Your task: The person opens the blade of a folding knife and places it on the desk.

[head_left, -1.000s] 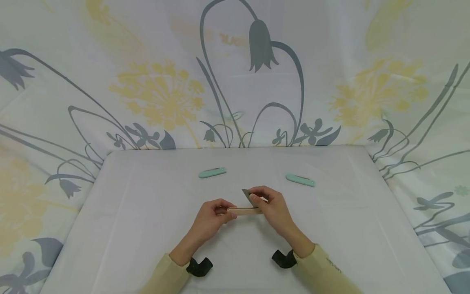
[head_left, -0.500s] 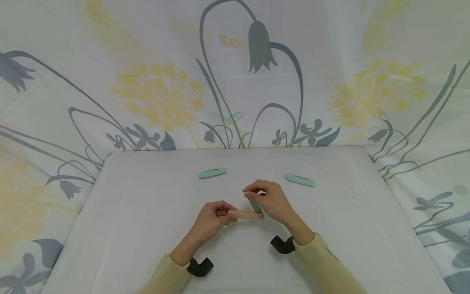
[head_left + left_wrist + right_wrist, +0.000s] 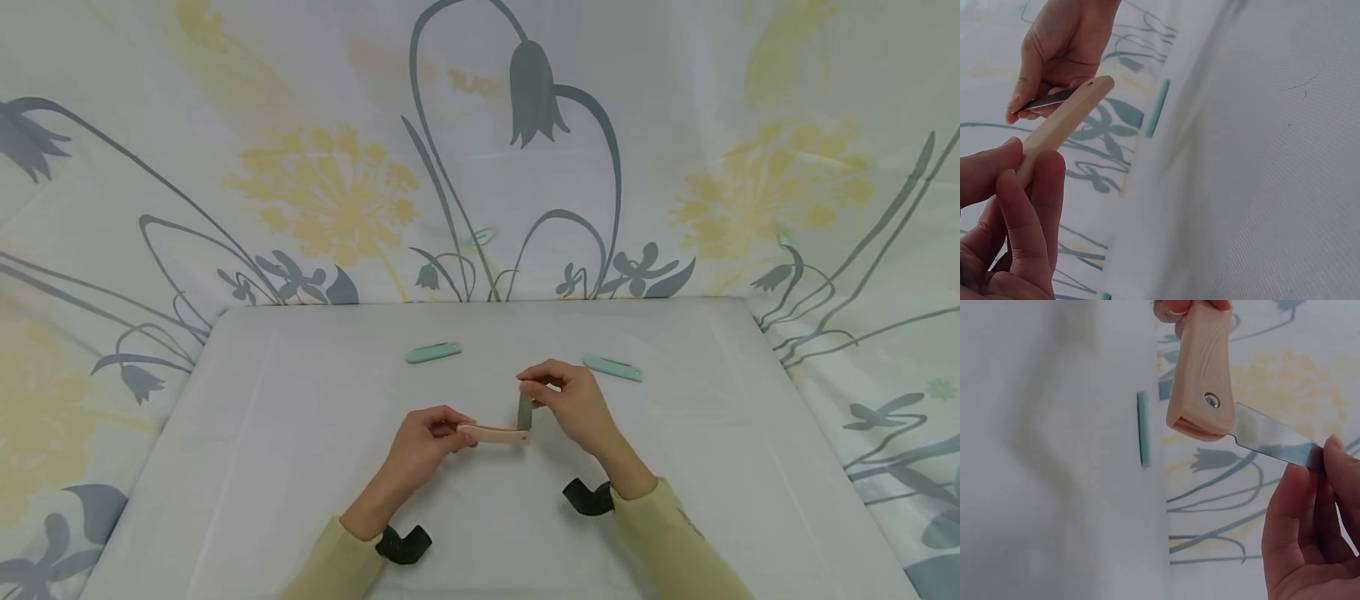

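Folding knife (image 3: 495, 432) between both hands

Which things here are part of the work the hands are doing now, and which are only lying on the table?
In use:
- folding knife, beige handle, gripped by the left hand
- its blade, pinched by the right hand

Lying about:
- left green folded knife
- right green folded knife
- table under them

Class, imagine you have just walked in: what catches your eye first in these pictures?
At the table's middle, the left hand grips a folding knife by its beige handle while the right hand pinches the blade, swung partly out. Behind lie two green knives, closed.
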`<state>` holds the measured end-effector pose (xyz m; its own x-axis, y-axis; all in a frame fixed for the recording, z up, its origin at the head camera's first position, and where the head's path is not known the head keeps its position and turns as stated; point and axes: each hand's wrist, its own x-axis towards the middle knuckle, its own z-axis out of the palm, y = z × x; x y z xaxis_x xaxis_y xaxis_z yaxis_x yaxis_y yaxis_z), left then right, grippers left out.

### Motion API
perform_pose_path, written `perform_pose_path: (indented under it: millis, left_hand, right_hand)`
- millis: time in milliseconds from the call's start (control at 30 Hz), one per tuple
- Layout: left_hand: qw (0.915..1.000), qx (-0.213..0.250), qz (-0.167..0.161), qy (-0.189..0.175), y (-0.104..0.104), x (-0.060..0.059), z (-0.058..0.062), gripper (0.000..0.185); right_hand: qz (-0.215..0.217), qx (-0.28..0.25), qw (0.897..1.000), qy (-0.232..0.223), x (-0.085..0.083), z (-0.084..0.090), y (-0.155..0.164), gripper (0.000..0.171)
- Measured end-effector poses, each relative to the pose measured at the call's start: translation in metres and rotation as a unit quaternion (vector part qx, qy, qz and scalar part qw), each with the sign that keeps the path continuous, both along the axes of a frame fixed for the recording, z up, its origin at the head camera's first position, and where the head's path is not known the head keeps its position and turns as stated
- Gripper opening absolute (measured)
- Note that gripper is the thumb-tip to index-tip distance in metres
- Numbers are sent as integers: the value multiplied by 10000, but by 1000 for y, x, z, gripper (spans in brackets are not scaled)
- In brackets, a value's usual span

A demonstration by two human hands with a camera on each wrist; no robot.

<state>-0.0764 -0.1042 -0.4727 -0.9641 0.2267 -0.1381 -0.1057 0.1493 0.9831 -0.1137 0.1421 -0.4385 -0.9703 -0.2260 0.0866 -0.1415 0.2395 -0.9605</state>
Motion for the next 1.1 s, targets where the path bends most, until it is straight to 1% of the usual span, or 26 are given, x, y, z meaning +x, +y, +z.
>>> perform_pose_path:
  millis: [100, 233, 433, 500, 600, 667, 733, 900, 1100]
  left_hand:
    - [10000, 87, 35, 8, -1, -1, 3, 17]
    - [9996, 245, 95, -37, -5, -2, 6, 18]
    - [9978, 609, 145, -217, -7, -5, 6, 20]
    - [9972, 680, 166, -246, -8, -6, 5, 21]
    - [9964, 768, 211, -290, -9, -6, 4, 23]
    - [9958, 834, 239, -295, -10, -6, 3, 23]
    - [9951, 904, 260, -297, -10, -5, 3, 24]
    - [9935, 1043, 309, -323, -10, -4, 2, 24]
    - [9895, 1265, 494, -497, -7, -5, 0, 21]
  right_hand:
    - [-129, -247, 9996, -49, 0, 0, 5, 15]
    - [-245, -831, 9961, -161, 2, 1, 12, 17]
    - [-475, -1404, 9880, -438, 5, -6, 18, 20]
    - [-633, -1651, 9823, -625, 7, -10, 18, 20]
    - [-910, -2131, 9675, -1008, 12, -15, 17, 14]
    - [-1086, -2508, 9534, -1277, 15, -17, 15, 10]
    - [-1243, -2805, 9405, -1464, 18, -19, 13, 11]
    - [-1558, -3351, 9140, -1677, 23, -24, 9, 14]
    - [-1701, -3975, 8830, -1829, 28, -28, 5, 12]
